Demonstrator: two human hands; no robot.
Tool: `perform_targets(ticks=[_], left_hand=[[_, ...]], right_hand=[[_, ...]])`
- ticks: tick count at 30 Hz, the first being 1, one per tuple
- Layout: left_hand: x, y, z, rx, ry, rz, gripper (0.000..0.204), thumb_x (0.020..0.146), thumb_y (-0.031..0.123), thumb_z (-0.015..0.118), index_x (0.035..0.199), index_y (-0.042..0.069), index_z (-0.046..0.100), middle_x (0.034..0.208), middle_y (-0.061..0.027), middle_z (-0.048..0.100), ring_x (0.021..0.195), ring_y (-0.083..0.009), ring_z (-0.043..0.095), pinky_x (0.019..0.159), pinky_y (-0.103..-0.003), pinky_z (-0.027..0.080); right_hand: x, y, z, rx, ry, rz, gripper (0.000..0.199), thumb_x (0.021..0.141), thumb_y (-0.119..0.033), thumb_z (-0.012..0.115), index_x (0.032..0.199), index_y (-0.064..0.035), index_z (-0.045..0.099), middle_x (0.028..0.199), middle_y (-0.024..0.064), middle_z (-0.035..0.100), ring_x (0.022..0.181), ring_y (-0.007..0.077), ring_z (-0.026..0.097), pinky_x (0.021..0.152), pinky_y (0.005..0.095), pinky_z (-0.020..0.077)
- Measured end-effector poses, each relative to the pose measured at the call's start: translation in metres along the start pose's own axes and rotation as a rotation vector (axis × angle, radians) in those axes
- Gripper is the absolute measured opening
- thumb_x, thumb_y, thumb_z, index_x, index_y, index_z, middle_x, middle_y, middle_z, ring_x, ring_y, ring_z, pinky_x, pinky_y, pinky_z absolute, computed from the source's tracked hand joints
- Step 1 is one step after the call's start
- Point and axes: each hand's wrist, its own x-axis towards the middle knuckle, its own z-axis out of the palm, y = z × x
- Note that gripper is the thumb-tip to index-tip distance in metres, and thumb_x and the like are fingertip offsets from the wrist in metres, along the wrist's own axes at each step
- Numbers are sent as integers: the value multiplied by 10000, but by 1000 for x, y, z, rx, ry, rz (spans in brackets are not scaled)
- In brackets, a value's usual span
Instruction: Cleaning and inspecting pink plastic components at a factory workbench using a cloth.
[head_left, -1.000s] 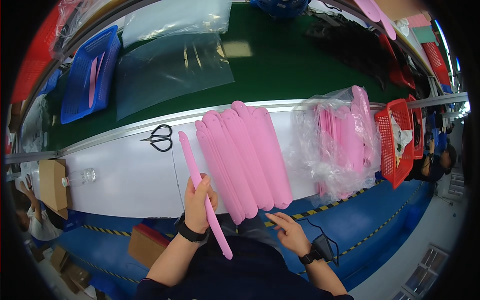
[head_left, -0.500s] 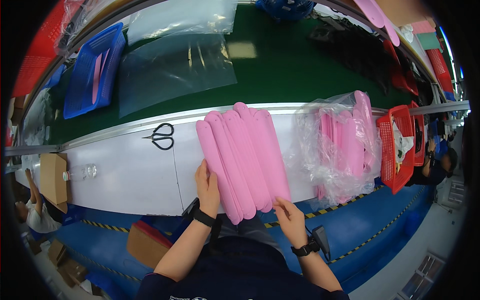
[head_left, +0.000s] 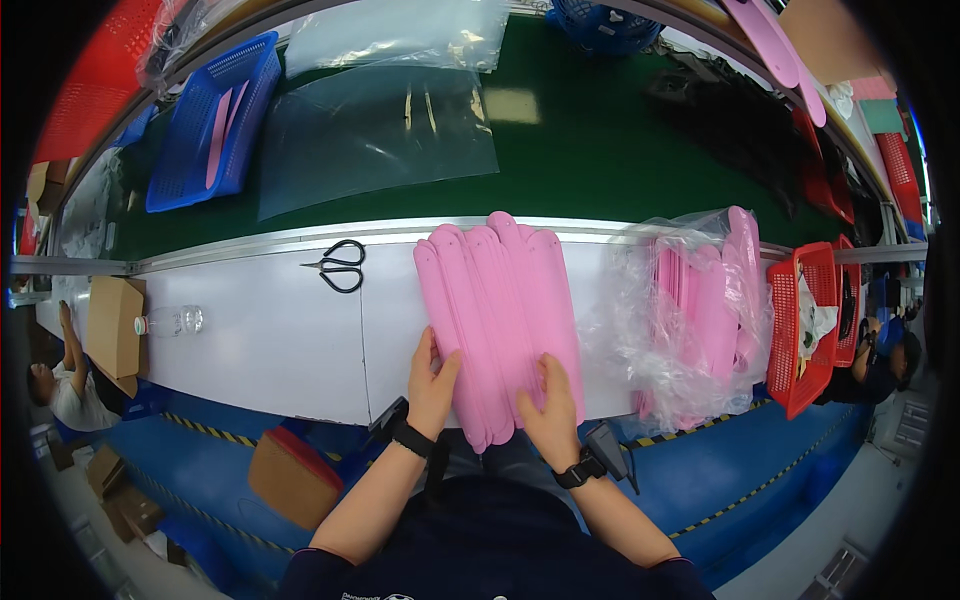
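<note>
1. My left hand (head_left: 432, 385) lay flat with fingers spread against the left edge of the stack of pink strips (head_left: 500, 320), just below the frame's centre.
2. My right hand (head_left: 552, 408) pressed open-palmed on the stack's lower right end, gripping nothing.
3. The strips fanned across the white table (head_left: 260, 340), overlapping.
4. Black scissors (head_left: 340, 266) lay left of them; right, a clear bag (head_left: 690, 320) held what looked like more pink strips.

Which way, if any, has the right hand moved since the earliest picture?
Yes. The right hand has gone forward, from the white table's near edge onto the row of pink strips.
</note>
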Motion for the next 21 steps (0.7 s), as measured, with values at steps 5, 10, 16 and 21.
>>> perform_targets(ticks=[5,10,16,21], left_hand=[[-2,15,7,-10,46,7,587,860,121,626,1350,-43,348,1225,-146,500,1090,-217,502,929,-331,435],[1,22,8,83,-16,82,576,824,170,673,1287,-46,407,1125,-134,572,1007,-190,556,858,-304,459],[4,27,-6,-159,-85,-154,596,809,149,695,1293,-37,401,1142,-152,560,1021,-180,553,876,-299,456],[6,31,-17,-359,-159,-206,549,813,75,665,1279,-1,385,1158,-117,534,1036,-185,547,904,-308,451]], right_hand=[[21,1,9,23,-146,60,699,755,-177,695,1319,62,360,1242,238,496,1136,288,519,879,343,458],[47,0,31,124,-510,259,673,704,-260,750,1222,54,456,1101,206,548,1001,277,542,797,339,465],[27,-17,72,45,-89,1,489,649,-270,795,911,4,485,894,116,516,857,244,500,750,334,437],[26,-23,77,359,-237,168,493,657,-240,775,933,-14,435,849,116,489,808,231,500,730,341,443]])
